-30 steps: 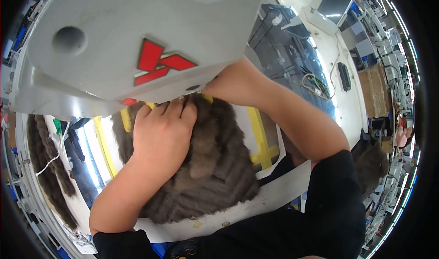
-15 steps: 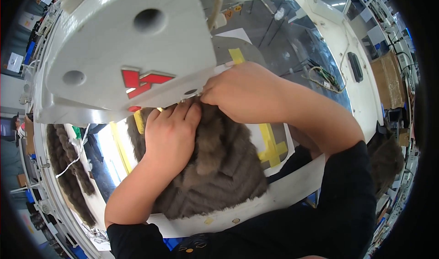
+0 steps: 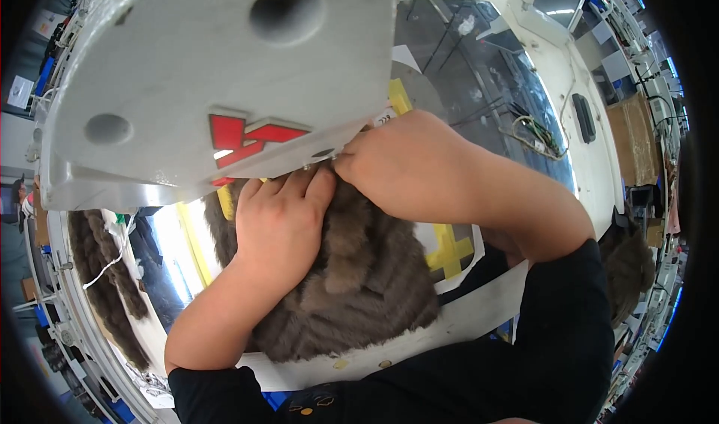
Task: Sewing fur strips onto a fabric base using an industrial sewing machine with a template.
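A brown-grey fur piece [image 3: 374, 297] with slanting bands lies on the work surface in front of me. Its upper edge runs in under the head of a big white machine [image 3: 172, 72], which looks like a sewing machine. My left hand [image 3: 277, 233] presses on the fur, fingers bent and closed over its edge below the machine. Beside it, my right hand [image 3: 404, 165] is closed in a pinch at the same edge, just under a small metal part [image 3: 323, 154]. The fingertips of both hands, and the spot where the machine meets the fur, are hidden.
Yellow tape [image 3: 451, 250] marks the surface right of the fur. Dark fur strips [image 3: 112, 289] and a white cord lie at the left. A cable bundle [image 3: 538, 133] sits on the glossy panel; beyond are a black handle-like piece [image 3: 583, 118] and a cardboard box [image 3: 635, 139].
The machine head looks larger and nearer, as my view has shifted closer. Both hands keep nearly the same place at the fur's edge; the right wrist and forearm sit slightly lower.
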A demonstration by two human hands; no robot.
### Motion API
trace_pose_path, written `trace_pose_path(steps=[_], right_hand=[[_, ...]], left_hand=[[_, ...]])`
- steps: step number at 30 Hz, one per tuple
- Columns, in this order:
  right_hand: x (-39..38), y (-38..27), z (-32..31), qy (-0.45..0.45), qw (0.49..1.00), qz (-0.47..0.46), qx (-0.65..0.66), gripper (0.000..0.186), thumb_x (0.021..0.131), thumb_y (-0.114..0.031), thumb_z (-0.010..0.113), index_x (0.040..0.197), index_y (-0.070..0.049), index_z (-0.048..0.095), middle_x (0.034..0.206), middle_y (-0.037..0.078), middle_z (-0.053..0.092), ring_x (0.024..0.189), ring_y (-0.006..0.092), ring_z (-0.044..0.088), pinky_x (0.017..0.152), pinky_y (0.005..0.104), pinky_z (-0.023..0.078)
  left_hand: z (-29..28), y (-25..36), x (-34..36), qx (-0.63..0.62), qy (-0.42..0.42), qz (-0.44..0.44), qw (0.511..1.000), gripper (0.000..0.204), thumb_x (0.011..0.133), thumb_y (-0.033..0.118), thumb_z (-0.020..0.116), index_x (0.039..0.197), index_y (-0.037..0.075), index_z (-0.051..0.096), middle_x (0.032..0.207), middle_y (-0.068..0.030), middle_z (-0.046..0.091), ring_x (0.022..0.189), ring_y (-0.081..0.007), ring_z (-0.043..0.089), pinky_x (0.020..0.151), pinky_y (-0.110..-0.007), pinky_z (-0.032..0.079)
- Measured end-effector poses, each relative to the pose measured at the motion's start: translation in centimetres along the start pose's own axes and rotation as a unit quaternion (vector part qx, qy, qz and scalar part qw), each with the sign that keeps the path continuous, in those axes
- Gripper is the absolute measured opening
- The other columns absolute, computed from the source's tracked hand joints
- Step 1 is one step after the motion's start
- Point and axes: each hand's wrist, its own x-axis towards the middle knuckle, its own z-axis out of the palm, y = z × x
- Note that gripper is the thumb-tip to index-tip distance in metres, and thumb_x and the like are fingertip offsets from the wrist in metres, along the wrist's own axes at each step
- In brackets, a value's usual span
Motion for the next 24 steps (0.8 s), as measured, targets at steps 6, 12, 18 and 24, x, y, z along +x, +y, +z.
trace_pose_path(steps=[6,12,18,24], right_hand=[[-0.1,-0.1,0.1,0.006,1.000,-0.003,-0.007,0.015,0.078,-0.014,0.062,0.068,-0.005,0.068,0.074,0.013,0.069,0.067,0.0339,0.069,0.059,0.0458,0.053],[0.0,0.4,0.0,0.006,1.000,0.006,0.011,0.016,0.080,-0.014,0.061,0.070,-0.004,0.069,0.075,0.014,0.070,0.069,0.0352,0.069,0.060,0.0453,0.054],[0.0,0.8,-0.6,-0.031,0.999,0.019,0.036,0.016,0.081,-0.014,0.060,0.073,-0.003,0.070,0.076,0.015,0.071,0.072,0.0357,0.070,0.060,0.0460,0.055],[-0.1,1.1,-1.0,-0.038,0.998,0.032,0.042,0.017,0.082,-0.013,0.059,0.076,-0.003,0.071,0.078,0.016,0.071,0.074,0.0368,0.071,0.061,0.0465,0.056]], left_hand=[[-0.3,0.3,-0.2,0.010,-0.015,-0.012,1.000,0.022,0.079,0.009,0.062,0.100,0.008,0.069,0.097,-0.0042,0.072,0.086,-0.0204,0.068,0.075,-0.035,0.050],[0.2,0.3,-0.1,0.008,0.003,0.008,1.000,0.025,0.080,0.010,0.062,0.103,0.007,0.070,0.101,-0.0048,0.073,0.084,-0.0206,0.068,0.073,-0.035,0.049],[-0.4,1.1,0.0,0.022,-0.035,-0.006,0.999,0.027,0.083,0.008,0.060,0.107,0.007,0.071,0.113,-0.0062,0.073,0.087,-0.0221,0.069,0.078,-0.036,0.050],[-0.1,1.2,0.4,0.037,-0.014,0.008,0.999,0.025,0.082,0.011,0.062,0.104,0.007,0.072,0.104,-0.0057,0.073,0.081,-0.0206,0.068,0.071,-0.035,0.048]])
